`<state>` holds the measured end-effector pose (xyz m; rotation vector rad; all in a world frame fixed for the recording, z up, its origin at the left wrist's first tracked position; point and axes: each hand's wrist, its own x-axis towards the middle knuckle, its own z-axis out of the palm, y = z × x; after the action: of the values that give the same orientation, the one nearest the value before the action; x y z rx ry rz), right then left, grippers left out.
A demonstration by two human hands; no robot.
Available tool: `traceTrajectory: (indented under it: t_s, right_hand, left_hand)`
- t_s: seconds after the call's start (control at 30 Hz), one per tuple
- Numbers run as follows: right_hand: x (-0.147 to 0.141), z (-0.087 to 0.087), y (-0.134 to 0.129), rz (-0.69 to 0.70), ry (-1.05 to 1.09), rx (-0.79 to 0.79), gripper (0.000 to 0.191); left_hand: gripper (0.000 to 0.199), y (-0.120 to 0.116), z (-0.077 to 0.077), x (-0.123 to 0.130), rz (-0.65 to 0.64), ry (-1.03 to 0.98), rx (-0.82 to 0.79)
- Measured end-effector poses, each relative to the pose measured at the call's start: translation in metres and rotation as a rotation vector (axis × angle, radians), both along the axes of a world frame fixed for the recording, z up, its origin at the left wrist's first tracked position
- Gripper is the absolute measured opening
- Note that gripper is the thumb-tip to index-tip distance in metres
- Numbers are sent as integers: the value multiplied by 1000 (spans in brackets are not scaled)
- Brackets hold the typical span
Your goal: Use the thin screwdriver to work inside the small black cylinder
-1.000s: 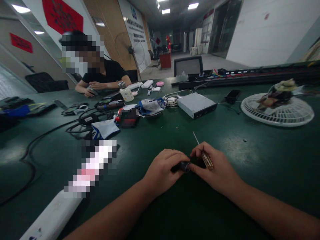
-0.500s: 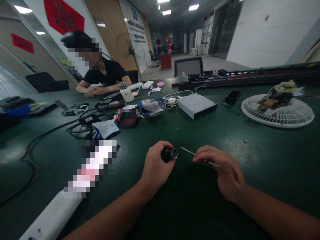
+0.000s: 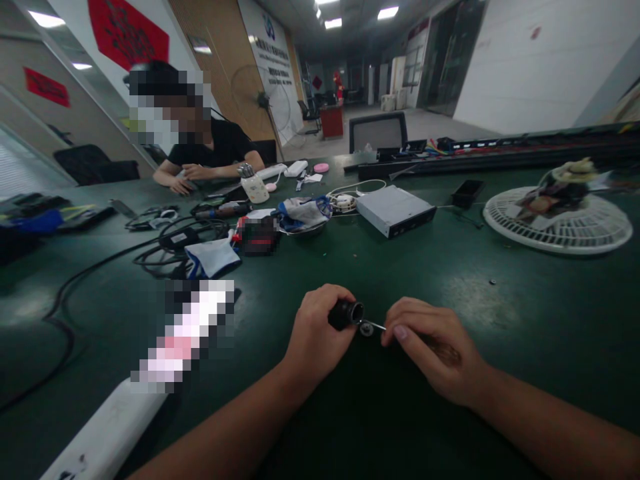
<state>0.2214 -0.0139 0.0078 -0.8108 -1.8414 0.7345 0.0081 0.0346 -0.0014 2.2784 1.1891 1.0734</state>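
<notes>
Down a long open-plan workshop, the head camera feed reaches me tilted, with a long green-topped workbench (image 3: 440,267) filling the lower frame. Far off, a pedestal fan (image 3: 261,100) stands by a wood-panelled wall, and a mesh-backed office chair (image 3: 377,131) stands just behind the bench. At the far left of the bench sits a co-worker (image 3: 210,152) in a black T-shirt, forearms resting on the top.

Closer in, I can make out a round white fan grille (image 3: 595,230) on the right, with a cluttered lump on it I can't identify. A silver optical drive (image 3: 395,211) lies mid-bench, near a white-and-blue cloth (image 3: 213,259) and coiled black cables (image 3: 170,257). A long white bar (image 3: 100,433) lies at lower left, partly pixelated.

My view of the two hands is clear: they are apart but close, both just above the bench. The left hand (image 3: 320,330) grips a short black cylinder (image 3: 346,315), its open end turned right. The right hand (image 3: 430,350) wraps a screwdriver (image 3: 376,326), whose thin steel shaft points at that open end. I can't tell whether the tip touches. A small round metal disc (image 3: 367,329) shows just below the shaft, beside the cylinder's mouth.
</notes>
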Motion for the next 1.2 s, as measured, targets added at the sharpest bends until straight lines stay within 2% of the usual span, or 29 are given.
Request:
traceTrajectory:
  t_s: [0.13,0.23,0.37,0.43,0.5,0.6,0.7,0.9,1.2]
  right_hand:
    - [1,1,-1,25,36,0,23]
    - [2,-3,-2,-67,68,-12,16]
    - [2,-11,2,-189,107,-156,19]
    - [0,-10,4,-190,-8,-185,15]
    - [-3,-7,4,-147,-152,-148,10]
    - [-7,-4,4,-64,-315,-105,22]
    - [-7,-4,4,-25,-423,-121,22]
    - [-5,-9,3,-83,-371,-130,19]
    - [-5,-11,4,-229,-228,-114,27]
  left_hand:
    - [37,0,-1,-1,43,24,-12]
    - [32,1,-2,-1,94,11,-55]
    - [27,3,-1,-1,158,2,-103]
    - [27,3,-1,0,163,-3,-111]
    - [26,4,-1,0,172,-23,-113]
    - [25,4,-2,1,224,-64,-119]
    - [25,5,-1,2,265,-103,-111]
    - [26,4,0,2,198,-130,-43]
    - [30,3,-2,0,105,-181,2]
